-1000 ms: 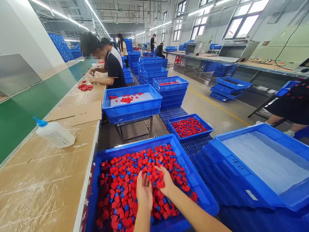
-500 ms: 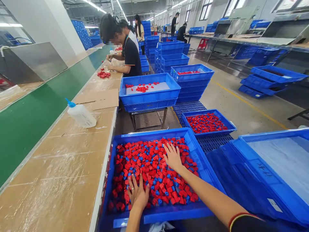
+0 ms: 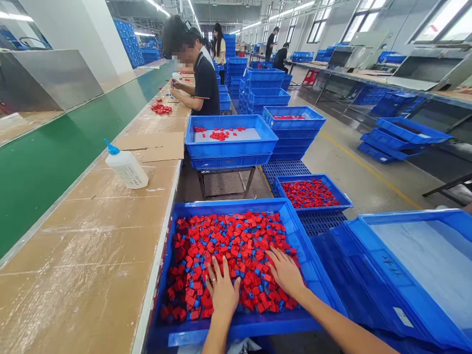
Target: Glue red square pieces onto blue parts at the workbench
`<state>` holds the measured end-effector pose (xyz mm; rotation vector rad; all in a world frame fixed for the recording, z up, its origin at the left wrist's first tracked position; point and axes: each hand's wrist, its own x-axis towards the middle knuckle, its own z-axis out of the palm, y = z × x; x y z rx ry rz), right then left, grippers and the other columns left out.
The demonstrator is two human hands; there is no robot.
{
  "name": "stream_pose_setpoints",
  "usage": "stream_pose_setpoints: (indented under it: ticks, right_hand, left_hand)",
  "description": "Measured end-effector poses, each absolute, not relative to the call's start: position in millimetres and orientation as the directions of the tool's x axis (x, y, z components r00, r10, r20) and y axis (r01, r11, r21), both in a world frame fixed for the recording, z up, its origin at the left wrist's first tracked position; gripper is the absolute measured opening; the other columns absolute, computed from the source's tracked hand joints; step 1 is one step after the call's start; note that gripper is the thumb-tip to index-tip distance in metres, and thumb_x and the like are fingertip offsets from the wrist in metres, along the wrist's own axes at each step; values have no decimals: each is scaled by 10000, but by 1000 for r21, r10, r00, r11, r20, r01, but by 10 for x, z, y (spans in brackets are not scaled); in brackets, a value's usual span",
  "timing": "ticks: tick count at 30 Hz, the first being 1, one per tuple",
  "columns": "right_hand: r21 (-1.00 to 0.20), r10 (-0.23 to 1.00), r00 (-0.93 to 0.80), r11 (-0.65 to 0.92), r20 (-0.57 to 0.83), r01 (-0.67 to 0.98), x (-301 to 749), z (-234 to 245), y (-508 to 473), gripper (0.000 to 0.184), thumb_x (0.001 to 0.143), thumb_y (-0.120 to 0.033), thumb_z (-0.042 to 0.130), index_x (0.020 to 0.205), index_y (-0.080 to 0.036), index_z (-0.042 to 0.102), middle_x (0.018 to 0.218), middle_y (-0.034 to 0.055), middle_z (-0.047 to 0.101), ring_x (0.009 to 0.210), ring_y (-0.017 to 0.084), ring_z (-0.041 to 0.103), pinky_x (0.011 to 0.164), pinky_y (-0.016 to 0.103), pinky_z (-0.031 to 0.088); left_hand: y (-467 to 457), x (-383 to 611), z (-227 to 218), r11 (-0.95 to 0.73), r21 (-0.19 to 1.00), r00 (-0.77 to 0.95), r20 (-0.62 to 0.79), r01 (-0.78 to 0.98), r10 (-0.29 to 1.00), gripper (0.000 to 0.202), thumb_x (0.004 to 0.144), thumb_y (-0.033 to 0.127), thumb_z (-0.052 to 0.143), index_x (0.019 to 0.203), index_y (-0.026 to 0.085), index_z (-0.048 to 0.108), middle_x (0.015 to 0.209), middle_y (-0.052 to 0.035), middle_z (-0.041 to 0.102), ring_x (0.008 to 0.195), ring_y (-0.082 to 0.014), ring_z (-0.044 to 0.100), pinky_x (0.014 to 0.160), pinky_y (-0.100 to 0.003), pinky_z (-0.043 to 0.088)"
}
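Observation:
A large blue plastic crate [image 3: 295,322] in front of me is filled with a layer of small red and blue plastic pieces [image 3: 217,236]. My left hand [image 3: 224,291] rests on the pieces near the crate's front side, fingers spread, with a ring on one finger. Over to the right, my right hand [image 3: 285,273] lies on the pieces with its fingers stretched out, close to the crate's right wall. Neither hand grips a piece that I can see.
Left of the crate runs a workbench [image 3: 92,255] with a white squeeze bottle [image 3: 127,167] on it. Blue crates [image 3: 232,147] with red pieces stand ahead, and a lower crate [image 3: 313,194] is at the right. A co-worker [image 3: 204,81] handles pieces farther along the bench.
My right hand has moved back toward me and to the right over the pieces. My left hand has shifted slightly right. The view has moved a little.

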<state>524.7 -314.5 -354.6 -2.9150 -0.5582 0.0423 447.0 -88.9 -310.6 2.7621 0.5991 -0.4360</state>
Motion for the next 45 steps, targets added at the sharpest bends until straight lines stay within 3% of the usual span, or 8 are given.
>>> stream_pose_setpoints:
  ticks: [5, 8, 11, 16, 21, 34, 38, 45]
  right_hand:
    - [-118, 343, 938, -934, -49, 336, 4998, -3531, -3625, 443, 843, -250, 476, 1253, -237, 641, 1387, 81, 554, 1244, 266, 537, 986, 396, 491]
    - [-98, 316, 948, -945, -42, 311, 4931, -3511, -3759, 455, 838, -281, 489, 1255, -198, 648, 1375, 137, 555, 1248, 309, 534, 997, 448, 479]
    - [-99, 296, 955, -950, 26, 297, 5061, -3469, -3533, 509, 936, -330, 387, 1404, -175, 509, 1529, 167, 351, 1397, 340, 347, 1078, 530, 372]
    - [-141, 452, 888, -876, 88, 460, 5667, -3431, -2615, 599, 955, -344, 437, 1526, -312, 260, 1624, 59, 82, 1489, 291, 73, 1178, 518, 176]
    - [-166, 555, 827, -811, 86, 561, 6338, -3458, -1983, 579, 972, -408, 439, 1519, -317, 270, 1617, 34, 140, 1482, 266, 127, 1188, 491, 146]
    - [-204, 445, 890, -867, 95, 455, 6502, -3451, -2246, 417, 988, -315, 436, 1385, -195, 477, 1448, 107, 465, 1357, 274, 377, 1133, 535, 254]
    - [-204, 423, 905, -882, 51, 424, 6249, -3511, -2424, 430, 982, -315, 386, 1385, -229, 506, 1539, 77, 365, 1452, 278, 219, 1153, 526, 231]
    - [-192, 344, 936, -926, -70, 326, 5609, -3631, -2683, 603, 950, -310, 372, 1535, -303, 226, 1602, 35, 154, 1469, 300, 181, 1165, 571, 184]
  left_hand:
    - [-1003, 4562, -3222, -891, 245, 889, -362, 382, 282, 665, 914, 354, 458, 1513, 164, 242, 1614, -209, 35, 1486, -391, 24, 1180, -581, 162]
    - [-1134, 4500, -3311, -911, 296, 916, -362, 288, 172, 674, 888, 390, 497, 1505, 250, 265, 1622, -143, 83, 1496, -348, 37, 1189, -578, 147]
    - [-1224, 4444, -3431, -927, 326, 942, -329, 184, 71, 677, 864, 462, 516, 1487, 327, 286, 1621, -75, 111, 1503, -324, 44, 1184, -628, 0]
    - [-1118, 4483, -3524, -943, 321, 961, -277, 83, -10, 650, 889, 509, 443, 1485, 365, 226, 1617, -38, 94, 1505, -301, 66, 1168, -640, -61]
    - [-930, 4523, -3421, -966, 225, 939, -340, 130, 47, 598, 906, 415, 399, 1478, 359, 234, 1612, 46, 106, 1505, -308, 65, 1180, -641, -16]
    - [-868, 4496, -3372, -969, 176, 913, -397, 174, 92, 607, 857, 412, 419, 1452, 370, 308, 1583, 103, 152, 1499, -307, 77, 1193, -602, 69]
    - [-874, 4494, -3399, -969, 171, 912, -398, 178, 97, 606, 851, 401, 417, 1447, 383, 304, 1577, 106, 160, 1498, -295, 100, 1193, -599, 72]
    - [-873, 4504, -3480, -970, 168, 925, -367, 176, 104, 606, 858, 440, 402, 1448, 353, 296, 1572, 74, 197, 1492, -312, 125, 1190, -618, 54]
